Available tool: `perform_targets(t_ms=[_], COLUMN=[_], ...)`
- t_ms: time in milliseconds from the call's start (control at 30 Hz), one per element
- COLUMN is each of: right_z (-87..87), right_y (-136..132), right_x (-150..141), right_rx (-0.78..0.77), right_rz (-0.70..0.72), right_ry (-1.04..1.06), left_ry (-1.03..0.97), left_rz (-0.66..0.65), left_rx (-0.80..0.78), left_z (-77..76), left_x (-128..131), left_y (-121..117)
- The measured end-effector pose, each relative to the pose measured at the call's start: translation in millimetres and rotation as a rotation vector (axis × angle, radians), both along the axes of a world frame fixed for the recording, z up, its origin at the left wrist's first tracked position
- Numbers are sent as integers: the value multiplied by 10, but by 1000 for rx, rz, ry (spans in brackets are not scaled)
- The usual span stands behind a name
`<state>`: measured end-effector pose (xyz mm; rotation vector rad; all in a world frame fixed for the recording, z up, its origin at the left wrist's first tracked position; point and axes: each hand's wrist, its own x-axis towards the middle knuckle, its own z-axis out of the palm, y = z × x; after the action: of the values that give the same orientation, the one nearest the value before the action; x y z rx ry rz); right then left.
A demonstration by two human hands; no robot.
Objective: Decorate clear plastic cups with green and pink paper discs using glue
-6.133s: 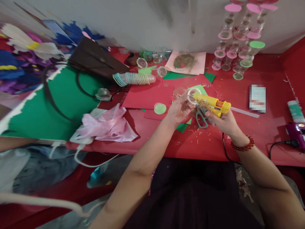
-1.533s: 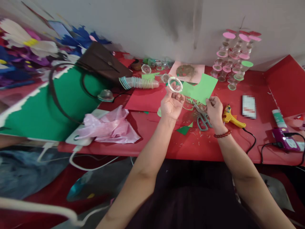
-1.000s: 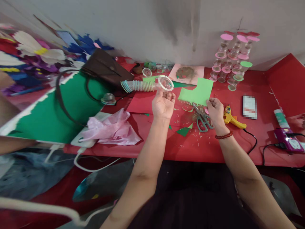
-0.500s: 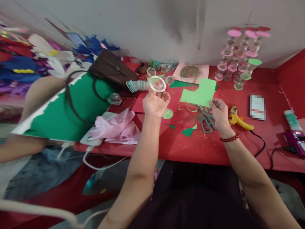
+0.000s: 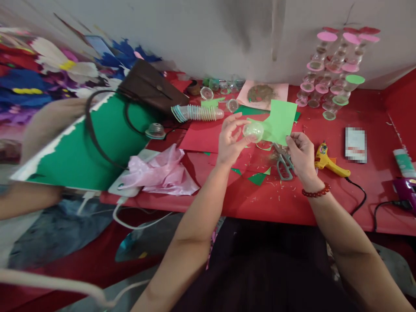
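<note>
My left hand [image 5: 231, 141] has its fingers closed around a small clear plastic cup [image 5: 253, 131] above the red table. In my right hand [image 5: 301, 152] is a piece of light green paper [image 5: 282, 119], pinched at its lower right corner. The cup is close to the paper's left side and overlaps it in view; I cannot tell if they touch. Grey-handled scissors [image 5: 284, 167] lie beneath the paper, beside my right hand. A stack of clear cups [image 5: 198, 112] lies on its side beyond my left hand.
A yellow glue gun [image 5: 329, 162] with a black cord lies right of my right hand. Joined cups with pink and green discs [image 5: 325, 82] stand by the wall. A pink bag [image 5: 162, 171] and brown handbag [image 5: 154, 89] are at left, near another person's arm [image 5: 29, 199].
My left hand has moved right and toward me from beside the cup stack, bringing the clear cup close to the green paper. My right hand still holds the paper in nearly the same spot.
</note>
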<state>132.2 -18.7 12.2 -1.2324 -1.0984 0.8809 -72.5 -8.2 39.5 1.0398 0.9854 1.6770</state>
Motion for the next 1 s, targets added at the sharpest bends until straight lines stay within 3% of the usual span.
perform_targets(t_ms=[233,467,700,1000], right_z=[-22,-85,-102,-113], right_y=[-25,-71,-96,-122], right_x=[-42,-122,-150,-189], right_rx=[-15,7,78,116], right_rz=[34,125,171,177], right_ry=[-55,-45,-56,-23], left_ry=[335,491,1016,1081], left_rz=[55,162,272,308], left_rx=[151,171,353,442], left_z=[-32,-49,-316,-383], left_x=[99,157,51,49], left_y=[-88,-107,65,67])
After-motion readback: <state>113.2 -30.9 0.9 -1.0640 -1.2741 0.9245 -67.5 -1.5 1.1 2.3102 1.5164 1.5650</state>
